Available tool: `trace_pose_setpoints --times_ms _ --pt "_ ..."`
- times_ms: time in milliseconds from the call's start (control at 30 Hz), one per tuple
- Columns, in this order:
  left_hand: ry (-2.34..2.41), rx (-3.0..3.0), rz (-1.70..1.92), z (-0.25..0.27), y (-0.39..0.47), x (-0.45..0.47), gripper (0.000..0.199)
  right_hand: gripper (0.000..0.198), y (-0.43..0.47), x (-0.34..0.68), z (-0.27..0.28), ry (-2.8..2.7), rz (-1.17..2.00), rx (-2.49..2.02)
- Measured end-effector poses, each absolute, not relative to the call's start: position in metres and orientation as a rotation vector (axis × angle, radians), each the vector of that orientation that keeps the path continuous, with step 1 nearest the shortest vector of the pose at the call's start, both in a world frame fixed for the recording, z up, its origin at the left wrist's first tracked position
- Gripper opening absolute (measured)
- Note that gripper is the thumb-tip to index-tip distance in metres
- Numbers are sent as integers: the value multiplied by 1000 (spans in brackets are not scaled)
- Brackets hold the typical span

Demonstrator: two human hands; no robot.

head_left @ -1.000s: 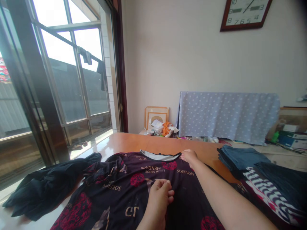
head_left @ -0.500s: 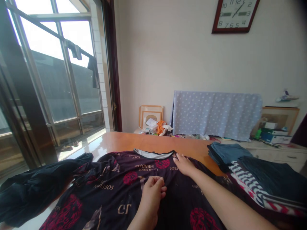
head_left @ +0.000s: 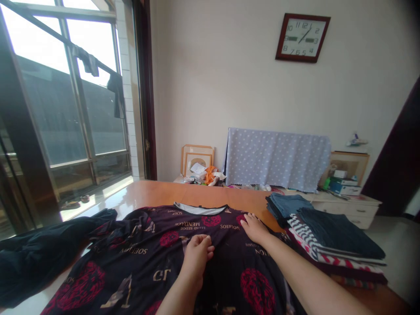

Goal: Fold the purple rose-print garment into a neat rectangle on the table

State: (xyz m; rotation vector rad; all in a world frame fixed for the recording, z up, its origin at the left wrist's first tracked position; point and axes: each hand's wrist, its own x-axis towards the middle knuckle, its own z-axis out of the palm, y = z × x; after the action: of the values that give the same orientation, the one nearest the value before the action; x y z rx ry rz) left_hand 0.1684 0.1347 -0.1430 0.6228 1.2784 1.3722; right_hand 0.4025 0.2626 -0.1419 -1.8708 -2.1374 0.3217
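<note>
A dark patterned shirt (head_left: 154,253) with crimson round motifs and tan lettering lies spread over the table, its neckline facing away from me. Near the middle of its chest, my left hand (head_left: 197,251) has its fingers closed in a pinch at the fabric; the pinched bit itself is hidden under the fingers. My right hand (head_left: 254,227) rests flat on the shirt's right shoulder with fingers stretched out, just right of the neckline.
Folded jeans (head_left: 290,204) and a pile of folded clothes (head_left: 341,234) sit on the right. Bunched dark clothing (head_left: 42,249) lies at the left edge. Behind the wooden table (head_left: 157,190) stand a cloth-covered object (head_left: 278,159) and a white cabinet (head_left: 357,210).
My right hand has slid outward over the shoulder, uncovering more lettering. My left hand stays at the same spot on the shirt. The view has tilted up and turned right.
</note>
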Motion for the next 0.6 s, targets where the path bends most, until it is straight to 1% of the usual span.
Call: trace_pose_setpoints --times_ms 200,300,400,500,600 --pt "1222 653 1437 -149 134 168 28 62 191 393 -132 -2207 380 -1756" --pt "1216 651 1466 -153 133 168 28 70 141 385 -138 -2256 422 -1706" --pt "1217 660 1495 -155 131 168 27 77 102 383 -147 -2312 400 -1690" --pt "1221 662 1528 -156 130 170 26 83 83 384 -153 -2334 343 -1736" --pt "1227 647 1552 -155 128 171 25 84 80 386 -159 -2344 293 -1767"
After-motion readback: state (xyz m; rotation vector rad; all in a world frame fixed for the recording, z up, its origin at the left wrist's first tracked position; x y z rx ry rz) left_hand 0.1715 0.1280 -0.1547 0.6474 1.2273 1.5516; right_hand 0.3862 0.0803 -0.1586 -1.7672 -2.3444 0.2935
